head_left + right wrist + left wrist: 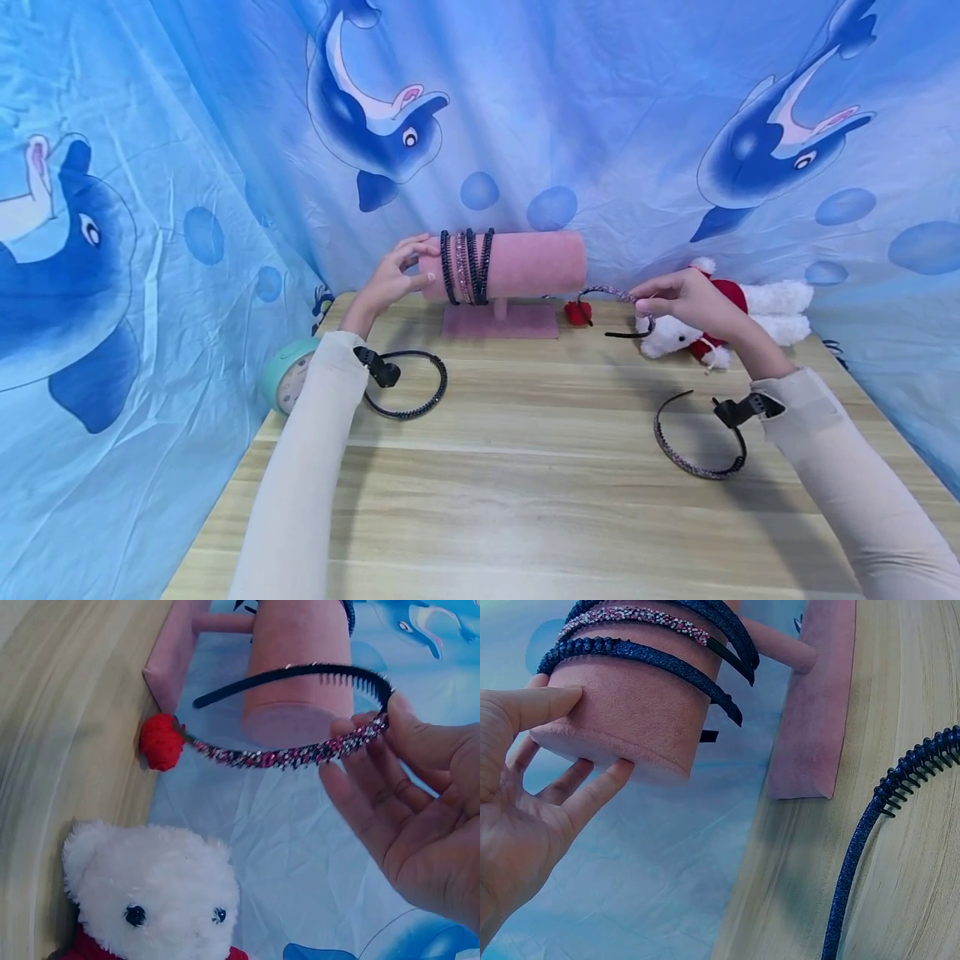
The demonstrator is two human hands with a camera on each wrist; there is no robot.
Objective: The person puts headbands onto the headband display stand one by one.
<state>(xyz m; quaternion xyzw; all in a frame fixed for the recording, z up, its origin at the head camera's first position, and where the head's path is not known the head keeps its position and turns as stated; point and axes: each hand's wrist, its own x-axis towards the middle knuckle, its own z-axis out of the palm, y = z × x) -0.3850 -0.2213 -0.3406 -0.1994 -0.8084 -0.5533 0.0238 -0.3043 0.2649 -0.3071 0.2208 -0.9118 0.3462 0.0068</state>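
Note:
A pink velvet headband stand (536,262) has a padded roll on a short post; several headbands, dark ones and a glittery pink one (641,621), circle its left part. My left hand (390,275) holds the roll's left end, thumb on one side and fingers on the other. Beyond the roll's right end, my right hand (693,304) pinches a glittery pink-and-silver headband (292,755) between thumb and fingers. That headband is black inside, with comb teeth, and its open ends point toward the stand.
A dark blue headband (442,383) lies on the table near my left wrist, and a glittery headband (693,471) below my right wrist. A white plush bear (776,298) in red, a red ball-like thing (161,742) and a mint-green round object (281,379) are nearby. Dolphin-print curtain (510,108) hangs behind.

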